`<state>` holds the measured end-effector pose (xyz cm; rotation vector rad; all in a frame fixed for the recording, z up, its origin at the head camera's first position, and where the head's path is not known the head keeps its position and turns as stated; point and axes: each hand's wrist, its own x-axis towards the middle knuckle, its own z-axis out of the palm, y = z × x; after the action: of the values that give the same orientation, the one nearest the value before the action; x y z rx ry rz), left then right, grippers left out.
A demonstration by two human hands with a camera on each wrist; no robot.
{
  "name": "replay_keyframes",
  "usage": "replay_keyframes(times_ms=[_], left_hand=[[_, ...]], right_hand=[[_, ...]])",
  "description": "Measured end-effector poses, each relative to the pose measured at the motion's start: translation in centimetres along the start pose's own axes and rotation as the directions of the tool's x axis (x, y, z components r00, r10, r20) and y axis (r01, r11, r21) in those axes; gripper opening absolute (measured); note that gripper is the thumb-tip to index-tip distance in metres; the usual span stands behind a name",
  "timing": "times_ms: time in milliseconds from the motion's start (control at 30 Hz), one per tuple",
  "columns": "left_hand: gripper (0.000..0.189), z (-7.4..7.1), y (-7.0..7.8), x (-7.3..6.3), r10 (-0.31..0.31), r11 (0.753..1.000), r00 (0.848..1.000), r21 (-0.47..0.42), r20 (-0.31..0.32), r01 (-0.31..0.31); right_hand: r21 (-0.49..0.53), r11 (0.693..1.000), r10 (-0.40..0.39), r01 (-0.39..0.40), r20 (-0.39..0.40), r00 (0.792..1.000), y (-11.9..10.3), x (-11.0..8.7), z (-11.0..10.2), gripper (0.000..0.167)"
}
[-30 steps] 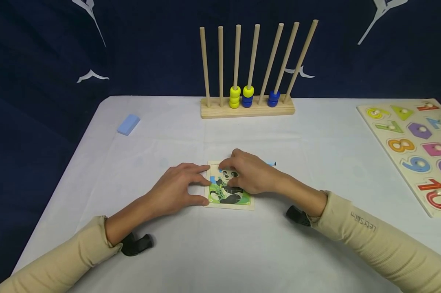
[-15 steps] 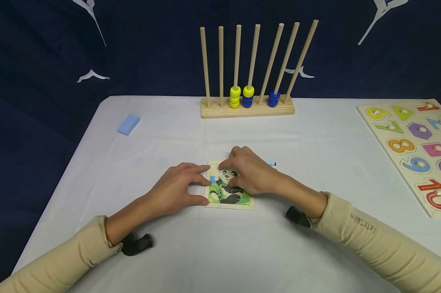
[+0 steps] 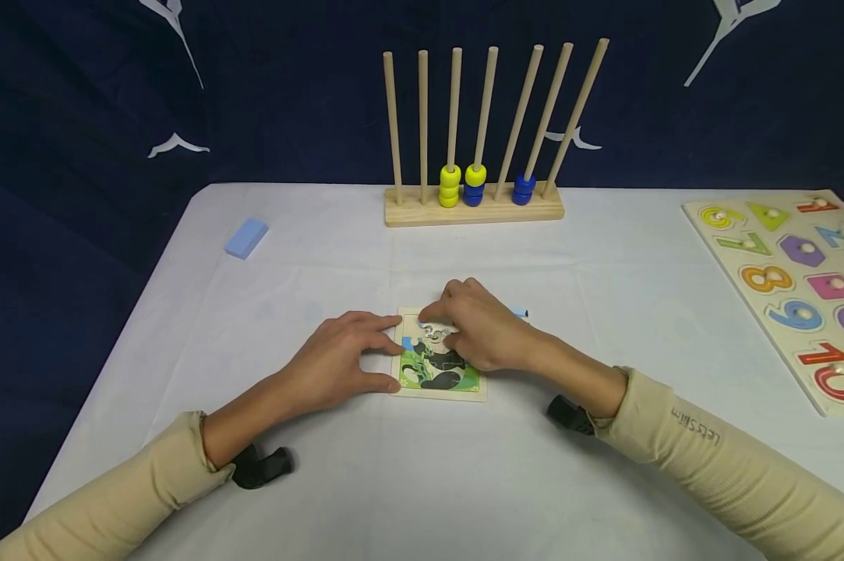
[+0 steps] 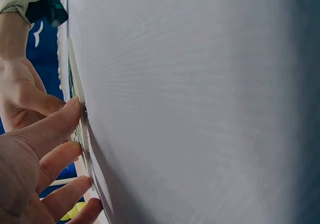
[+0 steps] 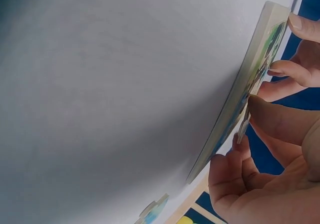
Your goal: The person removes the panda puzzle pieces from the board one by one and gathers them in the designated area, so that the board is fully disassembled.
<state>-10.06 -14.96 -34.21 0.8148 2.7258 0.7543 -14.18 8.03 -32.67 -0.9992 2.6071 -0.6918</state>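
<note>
We have just tilted a puzzle piece [image 3: 438, 333] over the panda puzzle [image 3: 437, 375]; right hand [image 3: 481, 331] pinches it, left hand [image 3: 337, 360] braces the frame with fingers spread.

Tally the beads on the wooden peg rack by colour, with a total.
Yellow round beads on the wooden peg rack: 4
Blue round beads: 5
Total: 9, as far as the head view shows; the stacks are small, so the split within each stack is approximate.
</note>
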Motion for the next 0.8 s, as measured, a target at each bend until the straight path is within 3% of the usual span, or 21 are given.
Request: replay_keyframes(times_ms=[333,800], left_hand=[[0.04,-0.11,0.04,-0.05,-0.014,1.0,1.0,-0.003,0.012,0.014],[0.041,-0.02,0.05,0.0,-0.024,1.0,0.999,0.007,0.028,0.024]], right_hand=[[-0.022,0.999,0.043,-0.042,0.034,0.999,-0.05,0.01,-0.22,0.041],[0.028,1.0,-0.002,0.001,0.036,0.999,0.07,-0.49,-0.75,0.035]])
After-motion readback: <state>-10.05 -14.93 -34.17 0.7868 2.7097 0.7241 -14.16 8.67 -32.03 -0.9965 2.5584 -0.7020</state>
